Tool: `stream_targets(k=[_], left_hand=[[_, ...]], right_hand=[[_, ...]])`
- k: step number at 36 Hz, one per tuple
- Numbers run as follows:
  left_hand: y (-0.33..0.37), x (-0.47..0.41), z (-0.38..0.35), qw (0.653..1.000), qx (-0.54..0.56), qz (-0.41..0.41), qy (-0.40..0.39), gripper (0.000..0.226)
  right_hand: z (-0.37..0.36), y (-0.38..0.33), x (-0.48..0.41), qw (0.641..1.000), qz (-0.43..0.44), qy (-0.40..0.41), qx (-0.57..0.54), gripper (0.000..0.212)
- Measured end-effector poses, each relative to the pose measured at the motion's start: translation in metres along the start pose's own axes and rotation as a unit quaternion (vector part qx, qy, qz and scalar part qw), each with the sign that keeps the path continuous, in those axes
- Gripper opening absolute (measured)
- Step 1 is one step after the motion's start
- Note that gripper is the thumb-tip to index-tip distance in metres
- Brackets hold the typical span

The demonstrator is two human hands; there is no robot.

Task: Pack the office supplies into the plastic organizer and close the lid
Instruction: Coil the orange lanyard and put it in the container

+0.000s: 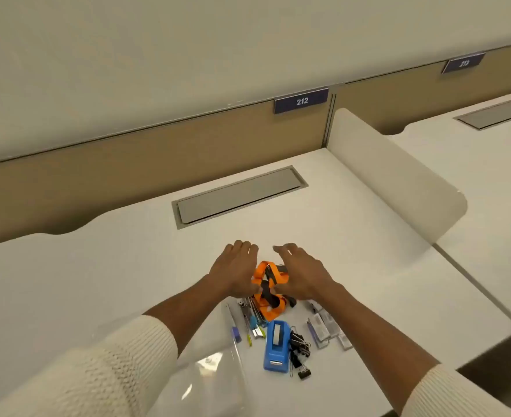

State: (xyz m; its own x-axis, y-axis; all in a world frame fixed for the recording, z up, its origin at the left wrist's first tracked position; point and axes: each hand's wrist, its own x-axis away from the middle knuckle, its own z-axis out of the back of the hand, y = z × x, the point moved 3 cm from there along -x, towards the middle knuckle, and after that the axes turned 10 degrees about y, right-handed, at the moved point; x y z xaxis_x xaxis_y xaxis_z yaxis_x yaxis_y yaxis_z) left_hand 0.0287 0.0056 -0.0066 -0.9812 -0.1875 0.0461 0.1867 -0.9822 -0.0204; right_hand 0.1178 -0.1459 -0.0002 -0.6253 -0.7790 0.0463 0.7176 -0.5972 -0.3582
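Note:
An orange and black lanyard bundle (267,285) is held up between my left hand (233,270) and my right hand (301,273), thumbs pinching its straps and fingers spread above it. Below them on the white desk lie a stapler with staples (252,316), a blue tape dispenser (276,346), a cluster of black binder clips (300,352) and clear boxes of small supplies (325,326). The clear plastic organizer (215,371) lies at the lower left, partly hidden under my left forearm; whether its lid is up I cannot tell.
A grey cable hatch (239,195) is set into the desk beyond my hands. A white divider panel (398,176) stands on the right, a tan partition with a "212" label (301,100) at the back. The desk's front edge runs at the lower right.

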Motion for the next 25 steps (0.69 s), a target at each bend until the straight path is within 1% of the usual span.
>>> stream_targets(k=[2, 4, 9, 12, 13, 16, 20, 25], left_hand=[[0.004, -0.004, -0.008, 1.000, 0.014, -0.002, -0.024, 0.102], [0.007, -0.006, -0.017, 0.999, 0.031, -0.007, -0.036, 0.104], [0.015, -0.012, -0.037, 0.993, 0.078, -0.008, -0.088, 0.093], [0.019, -0.015, -0.045, 0.988, 0.111, 0.023, -0.109, 0.106], [0.019, -0.017, -0.045, 0.986, 0.118, 0.034, -0.109, 0.108], [0.020, -0.021, -0.043, 0.983, 0.137, 0.054, -0.110, 0.096], [0.021, -0.021, -0.046, 0.979, 0.164, 0.080, -0.087, 0.064], [0.015, -0.022, -0.045, 0.966, 0.220, 0.116, -0.069, 0.045]], right_hand=[[-0.008, 0.003, -0.001, 1.000, -0.004, -0.026, 0.005, 0.114], [-0.020, 0.007, 0.001, 0.999, 0.000, -0.047, 0.027, 0.116], [-0.042, 0.013, 0.000, 0.996, 0.032, -0.052, 0.072, 0.113], [-0.054, 0.014, -0.001, 0.995, 0.033, -0.055, 0.070, 0.116], [-0.055, 0.013, -0.002, 0.996, 0.030, -0.048, 0.066, 0.114], [-0.055, 0.011, -0.006, 0.998, 0.029, -0.013, 0.050, 0.095], [-0.056, 0.008, -0.013, 0.999, 0.020, -0.015, 0.041, 0.069], [-0.048, 0.004, -0.016, 1.000, 0.000, -0.017, 0.007, 0.051]])
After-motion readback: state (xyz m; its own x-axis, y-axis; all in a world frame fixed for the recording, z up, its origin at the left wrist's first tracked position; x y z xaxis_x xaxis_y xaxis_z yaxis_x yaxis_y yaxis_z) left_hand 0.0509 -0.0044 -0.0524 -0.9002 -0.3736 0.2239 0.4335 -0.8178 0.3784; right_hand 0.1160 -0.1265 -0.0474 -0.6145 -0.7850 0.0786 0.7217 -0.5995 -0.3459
